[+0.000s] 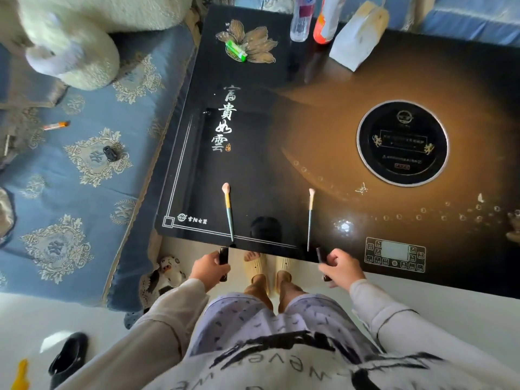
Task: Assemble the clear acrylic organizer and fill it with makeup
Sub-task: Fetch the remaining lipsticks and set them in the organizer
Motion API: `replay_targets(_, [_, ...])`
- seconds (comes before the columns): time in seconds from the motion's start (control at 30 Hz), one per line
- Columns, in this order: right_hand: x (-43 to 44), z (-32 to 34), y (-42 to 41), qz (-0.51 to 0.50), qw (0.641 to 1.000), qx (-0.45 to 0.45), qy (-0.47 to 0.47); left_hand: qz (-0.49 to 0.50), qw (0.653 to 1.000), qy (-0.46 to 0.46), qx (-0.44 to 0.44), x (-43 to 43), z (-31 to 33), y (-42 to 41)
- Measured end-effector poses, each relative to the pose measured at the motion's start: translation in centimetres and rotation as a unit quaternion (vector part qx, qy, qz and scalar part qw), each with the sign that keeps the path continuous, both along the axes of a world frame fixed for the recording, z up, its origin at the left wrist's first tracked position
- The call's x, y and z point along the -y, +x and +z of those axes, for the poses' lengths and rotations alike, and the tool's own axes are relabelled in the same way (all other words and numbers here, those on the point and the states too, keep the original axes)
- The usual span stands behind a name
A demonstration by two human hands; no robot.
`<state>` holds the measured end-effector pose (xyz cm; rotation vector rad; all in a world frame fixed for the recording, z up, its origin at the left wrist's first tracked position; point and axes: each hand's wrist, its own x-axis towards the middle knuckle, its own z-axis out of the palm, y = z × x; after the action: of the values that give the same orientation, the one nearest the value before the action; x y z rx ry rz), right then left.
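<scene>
left hand [209, 267] gripping dark tube [223, 260], brush [228, 209] just beyond

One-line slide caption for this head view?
Standing at a glossy black table, left hand and right hand each grip a dark object; two makeup brushes lie ahead.

Dim room, glare spot on glossy table [344, 227], edges warped, blurred

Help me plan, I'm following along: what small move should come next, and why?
Probably set the dark slim object in the left hand on the glossy black table beside the two teal-handled makeup brushes; both hands are full, and no acrylic organizer is in view.
</scene>
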<state>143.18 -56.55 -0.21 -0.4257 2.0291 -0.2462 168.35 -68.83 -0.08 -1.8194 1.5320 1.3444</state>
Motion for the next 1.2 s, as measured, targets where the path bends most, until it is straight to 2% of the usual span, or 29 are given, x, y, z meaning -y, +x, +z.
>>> replay_targets(0.13, [-1.9,0.1,0.0,-0.068,0.996,0.055,-0.008,0.01,1.0,0.007,0.008,-2.0,0.0,1.9])
replay_targets(0.23, [-2.8,0.1,-0.1,-0.067,0.994,0.081,0.007,0.017,1.0,-0.007,0.011,-2.6,-0.3,2.5])
replay_targets(0.3, [-3.3,0.3,0.1,-0.066,0.996,0.067,0.006,0.007,1.0,-0.017,0.01,-2.4,-0.5,2.6])
replay_targets(0.47, [-4.9,0.9,1.3,-0.156,0.987,0.044,-0.011,-0.055,0.998,-0.027,-0.001,-1.3,-0.3,2.2])
replay_targets(0.6, [-7.3,1.4,3.7,-0.249,0.968,0.017,-0.018,-0.153,0.988,-0.033,-0.004,0.6,0.2,1.8])
replay_targets(0.77, [-11.7,1.2,7.5,-0.334,0.942,0.033,-0.026,-0.235,0.971,-0.041,0.015,2.4,0.2,1.7])
replay_targets(0.83, [-14.0,0.9,9.1,-0.396,0.917,0.034,-0.031,-0.285,0.957,-0.04,0.037,2.7,0.2,1.4])
replay_targets(0.97, [-19.4,0.0,12.4,-0.535,0.843,0.041,-0.035,-0.398,0.915,-0.03,0.056,2.2,0.1,-1.3])
replay_targets(1.2, [-27.9,-0.7,18.3,-0.695,0.718,0.042,0.004,-0.551,0.834,-0.019,0.017,-3.7,1.0,-11.3])
